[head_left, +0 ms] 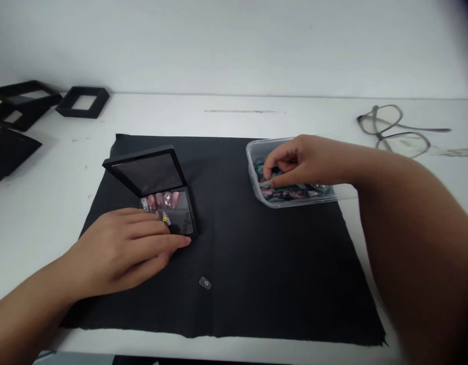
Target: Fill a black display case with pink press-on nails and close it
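My left hand (pixel 131 248) lies with fingers stretched over the front of an open black case (pixel 191 218), its index fingertip on the front corner. Inside the case, a row of pinkish press-on nails (pixel 163 199) lies near the hinge, and one with a yellow-green flower (pixel 166 218) sits by my fingers. The case's windowed lid (pixel 146 172) tilts up. My right hand (pixel 294 162) reaches into a clear plastic container (pixel 272 204) of mixed teal and pink nails (pixel 290 193), pinching a small pale nail (pixel 265 183) partly hidden by the fingertips.
A clear press-on nail (pixel 205 283) lies alone on the black mat (pixel 256 263). Eyeglasses (pixel 393 129) rest at the back right of the white table (pixel 173 114). Black frames (pixel 82 102) and other black case parts (pixel 13 147) are at the back left.
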`<state>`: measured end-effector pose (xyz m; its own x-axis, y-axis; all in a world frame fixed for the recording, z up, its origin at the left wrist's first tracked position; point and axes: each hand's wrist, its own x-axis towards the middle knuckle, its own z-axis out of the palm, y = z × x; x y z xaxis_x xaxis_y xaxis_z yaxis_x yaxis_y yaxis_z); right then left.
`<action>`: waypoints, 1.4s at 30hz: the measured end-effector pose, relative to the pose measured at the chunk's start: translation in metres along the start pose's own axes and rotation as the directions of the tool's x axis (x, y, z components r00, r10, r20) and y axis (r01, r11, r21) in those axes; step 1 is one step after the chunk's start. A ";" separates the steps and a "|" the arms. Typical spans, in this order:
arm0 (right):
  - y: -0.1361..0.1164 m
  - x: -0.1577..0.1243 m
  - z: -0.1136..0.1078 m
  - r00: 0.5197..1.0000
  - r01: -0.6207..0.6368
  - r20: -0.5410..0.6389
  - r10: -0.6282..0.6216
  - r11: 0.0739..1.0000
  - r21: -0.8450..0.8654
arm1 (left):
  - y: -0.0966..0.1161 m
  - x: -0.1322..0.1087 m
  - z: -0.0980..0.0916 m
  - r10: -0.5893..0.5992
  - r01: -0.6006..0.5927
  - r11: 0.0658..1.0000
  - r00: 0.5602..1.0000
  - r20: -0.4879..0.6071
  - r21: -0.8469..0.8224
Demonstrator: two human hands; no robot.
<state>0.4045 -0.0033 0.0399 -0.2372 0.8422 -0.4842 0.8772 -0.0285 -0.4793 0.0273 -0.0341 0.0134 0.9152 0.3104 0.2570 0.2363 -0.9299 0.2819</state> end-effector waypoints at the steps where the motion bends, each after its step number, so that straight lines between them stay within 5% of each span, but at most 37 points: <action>1: 0.001 0.000 0.000 1.000 -0.001 -0.003 0.001 1.000 -0.001 | 0.000 0.001 -0.001 0.004 -0.005 1.000 1.000 0.002 0.006; 22: 0.004 -0.011 -0.010 0.996 0.072 -0.060 -0.063 0.987 0.146 | -0.002 0.003 -0.001 -0.018 0.017 0.999 1.000 0.007 0.027; 29: 0.002 -0.015 -0.013 0.997 0.061 -0.050 -0.052 0.979 0.196 | -0.004 0.003 -0.002 0.001 0.005 0.998 0.995 -0.103 0.065; 34: -0.001 -0.018 -0.013 0.988 0.137 0.032 -0.149 0.959 0.248 | -0.005 0.005 -0.004 0.055 -0.042 0.997 0.980 -0.193 0.067; 42: -0.003 -0.017 -0.013 0.986 0.093 0.114 -0.121 0.970 0.227 | -0.006 0.004 -0.004 0.093 -0.076 0.993 0.975 -0.201 0.090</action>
<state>0.4115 -0.0104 0.0590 -0.3877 0.7726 -0.5027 0.7338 -0.0713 -0.6756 0.0280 -0.0270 0.0162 0.8488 0.2563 0.4624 0.1947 -0.9647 0.1772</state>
